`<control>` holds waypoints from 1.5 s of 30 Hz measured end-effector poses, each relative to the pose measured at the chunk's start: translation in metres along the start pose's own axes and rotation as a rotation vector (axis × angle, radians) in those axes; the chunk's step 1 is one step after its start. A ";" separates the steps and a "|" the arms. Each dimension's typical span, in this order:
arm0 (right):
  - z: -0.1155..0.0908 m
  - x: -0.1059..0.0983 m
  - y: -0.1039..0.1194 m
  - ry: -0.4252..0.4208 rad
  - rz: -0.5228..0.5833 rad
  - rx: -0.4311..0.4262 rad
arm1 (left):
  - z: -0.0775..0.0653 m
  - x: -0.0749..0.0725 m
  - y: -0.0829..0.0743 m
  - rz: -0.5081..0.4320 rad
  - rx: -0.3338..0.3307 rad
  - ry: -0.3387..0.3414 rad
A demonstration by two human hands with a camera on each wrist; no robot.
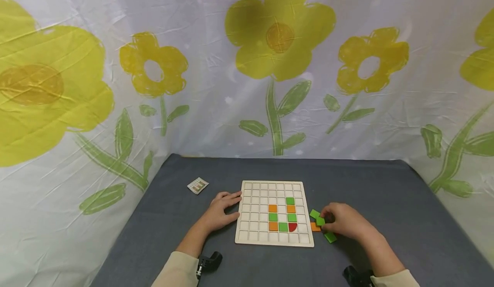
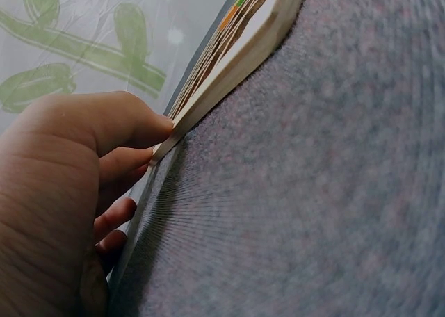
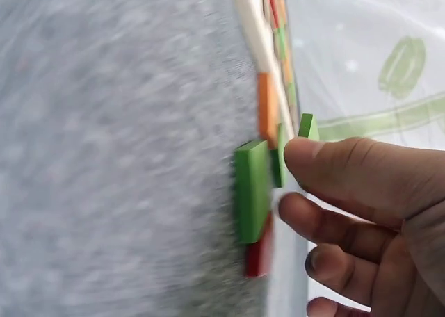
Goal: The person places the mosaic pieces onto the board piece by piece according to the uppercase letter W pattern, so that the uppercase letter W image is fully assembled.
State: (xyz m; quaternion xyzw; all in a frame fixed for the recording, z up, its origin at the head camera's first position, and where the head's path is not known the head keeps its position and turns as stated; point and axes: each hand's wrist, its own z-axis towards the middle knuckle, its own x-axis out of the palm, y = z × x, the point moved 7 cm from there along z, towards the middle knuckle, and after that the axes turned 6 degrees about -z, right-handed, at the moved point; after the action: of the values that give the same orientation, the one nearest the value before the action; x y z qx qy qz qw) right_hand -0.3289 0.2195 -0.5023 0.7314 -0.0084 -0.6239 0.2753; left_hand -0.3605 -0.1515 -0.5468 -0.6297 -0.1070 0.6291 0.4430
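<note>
A pale wooden grid board (image 1: 252, 227) lies flat on the table. Several orange and green square tiles and one red rounded piece (image 1: 293, 227) sit in its cells. My left hand (image 1: 219, 213) rests at the board's left edge, fingers spread, thumb and fingertips touching the rim. To the board's right, my right hand (image 1: 345, 220) pinches a green tile (image 1: 320, 221) between thumb and fingers; the thumb partly covers that tile in the right wrist view. Beneath and around this hand lie an orange tile (image 1: 315, 227), another green tile (image 1: 330, 237) and a red piece (image 3: 259, 251).
A small card (image 1: 198, 185) with a printed grid pattern lies to the left, beyond the left hand. Dark grey cloth (image 1: 154, 235) covers the table. A pale curtain (image 1: 216, 102) with yellow flowers hangs behind the far edge.
</note>
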 end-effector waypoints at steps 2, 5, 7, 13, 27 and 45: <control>0.000 -0.003 0.002 -0.008 0.000 0.010 | 0.000 0.000 0.000 0.001 0.002 -0.002; -0.001 -0.010 0.008 -0.023 0.013 0.019 | 0.001 0.000 0.001 0.003 0.012 -0.008; -0.002 -0.015 0.013 -0.037 0.014 0.008 | 0.001 0.001 0.001 0.001 0.018 -0.011; -0.003 -0.025 0.031 -0.069 0.002 -0.024 | 0.000 0.000 0.000 -0.005 0.027 -0.012; 0.015 -0.025 0.074 -0.116 0.041 -0.044 | -0.001 -0.001 -0.002 -0.016 0.027 -0.018; 0.044 0.016 0.140 -0.107 -0.014 -0.168 | 0.000 -0.001 -0.003 -0.013 0.032 -0.003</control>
State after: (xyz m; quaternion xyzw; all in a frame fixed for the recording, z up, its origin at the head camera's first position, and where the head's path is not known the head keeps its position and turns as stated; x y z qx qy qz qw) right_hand -0.3196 0.0772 -0.4621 0.6712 0.0344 -0.6626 0.3306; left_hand -0.3591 -0.1509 -0.5438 -0.6209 -0.1015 0.6286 0.4572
